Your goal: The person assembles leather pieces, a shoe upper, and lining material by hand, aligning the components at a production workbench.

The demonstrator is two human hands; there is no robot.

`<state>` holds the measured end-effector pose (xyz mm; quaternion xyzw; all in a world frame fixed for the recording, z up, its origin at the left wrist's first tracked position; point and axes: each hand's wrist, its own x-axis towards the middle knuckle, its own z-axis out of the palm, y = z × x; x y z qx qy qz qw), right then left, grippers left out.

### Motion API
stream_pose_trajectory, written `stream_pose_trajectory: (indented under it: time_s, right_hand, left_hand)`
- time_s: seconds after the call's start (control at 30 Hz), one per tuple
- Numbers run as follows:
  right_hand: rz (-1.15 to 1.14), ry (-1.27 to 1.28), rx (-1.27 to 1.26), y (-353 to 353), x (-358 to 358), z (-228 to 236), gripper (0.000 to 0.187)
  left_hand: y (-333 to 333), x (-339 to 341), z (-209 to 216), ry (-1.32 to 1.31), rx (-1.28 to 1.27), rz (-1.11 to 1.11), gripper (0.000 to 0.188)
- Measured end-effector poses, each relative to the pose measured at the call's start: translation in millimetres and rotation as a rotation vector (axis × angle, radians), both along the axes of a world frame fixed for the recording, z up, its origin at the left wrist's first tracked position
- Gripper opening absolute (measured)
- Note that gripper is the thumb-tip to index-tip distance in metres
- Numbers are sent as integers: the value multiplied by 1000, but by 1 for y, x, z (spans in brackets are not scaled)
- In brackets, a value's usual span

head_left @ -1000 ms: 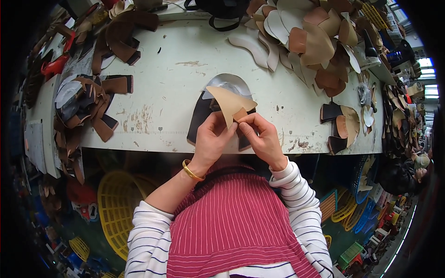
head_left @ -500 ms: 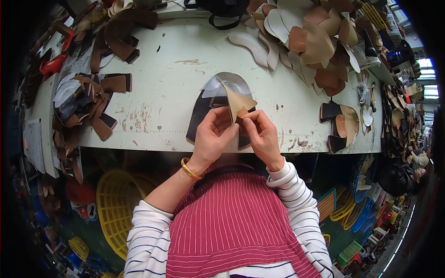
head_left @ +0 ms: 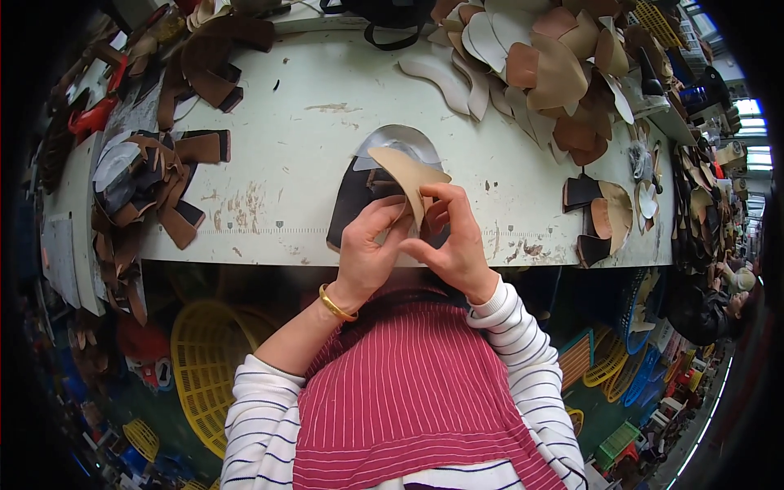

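A tan, curved leather piece [head_left: 408,173] is held upright over the bench, its lower end between the fingers of my left hand [head_left: 369,242]. My left hand is closed on it. My right hand [head_left: 460,242] is curled at the piece's right side, its index finger against the leather and its thumb apart, near the left fingertips. Beneath lies a dark shoe-upper piece [head_left: 349,200], flat on the bench, with a clear plastic-like curved piece [head_left: 412,143] at its far end. My hands cover the near part of the upper.
The white worktable [head_left: 302,163] has a ruler scale along its front edge. Brown and black leather parts [head_left: 155,175] are piled at left. Tan and white pieces [head_left: 559,73] are heaped at far right. Another upper [head_left: 600,220] lies at right. A yellow basket [head_left: 200,367] stands below.
The tan leather piece has turned so its broad face shows more. My right fingers have parted from a pinch, with the index finger raised along the piece and the thumb spread lower.
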<state>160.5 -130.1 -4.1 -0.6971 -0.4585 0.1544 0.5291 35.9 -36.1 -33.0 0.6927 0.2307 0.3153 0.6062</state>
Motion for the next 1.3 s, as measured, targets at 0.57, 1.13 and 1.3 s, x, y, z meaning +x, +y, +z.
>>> stream_pose_trajectory:
  time_s: [0.57,1.13,1.3]
  right_hand:
    - [-584,821,504,-31,66,-34,30]
    - [-155,585,-34,-24,7,-6,34]
    - [-138,393,-63,-25,7,-9,28]
  left_hand:
    - [13,-18,-20,-388,-1209,142,30]
    - [6,-10,-3,-127,-1023,-252,35]
    - [1,-13,-11,115,-850,-251,31]
